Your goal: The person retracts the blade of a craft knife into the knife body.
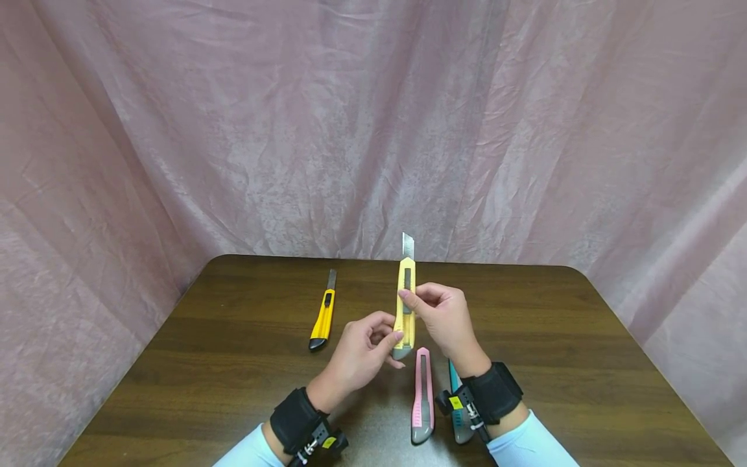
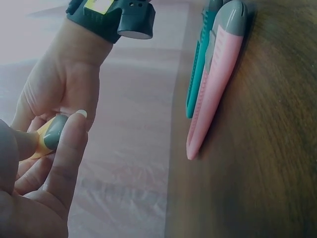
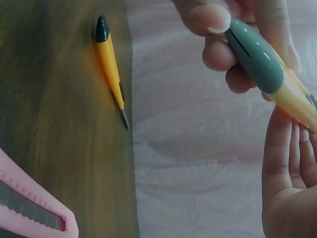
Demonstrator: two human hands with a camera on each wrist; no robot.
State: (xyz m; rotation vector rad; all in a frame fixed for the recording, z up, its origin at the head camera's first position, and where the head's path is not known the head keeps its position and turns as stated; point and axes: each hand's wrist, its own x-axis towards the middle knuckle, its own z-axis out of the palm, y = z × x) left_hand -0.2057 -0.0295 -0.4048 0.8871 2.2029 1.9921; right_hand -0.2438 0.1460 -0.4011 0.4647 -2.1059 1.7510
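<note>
A pale yellow utility knife (image 1: pixel 406 275) with a grey end cap (image 3: pixel 257 59) stands upright between both hands, its blade (image 1: pixel 408 246) out at the top. Low on its body, near the cap, my left hand (image 1: pixel 364 350) pinches it between thumb and fingers. Higher up, my right hand (image 1: pixel 446 318) holds it too, thumb on the front by the slider slot. Just below lies a pink utility knife (image 1: pixel 423 399) with a grey end on the table. Beside that, a teal utility knife (image 1: pixel 458 415) is partly hidden by the right wrist.
A bright yellow utility knife (image 1: pixel 323 318) with a black end lies to the left, blade out and pointing toward the back. All of this is over a dark wooden table (image 1: pixel 233 337). Behind its far edge hangs a pink curtain (image 1: pixel 373 130).
</note>
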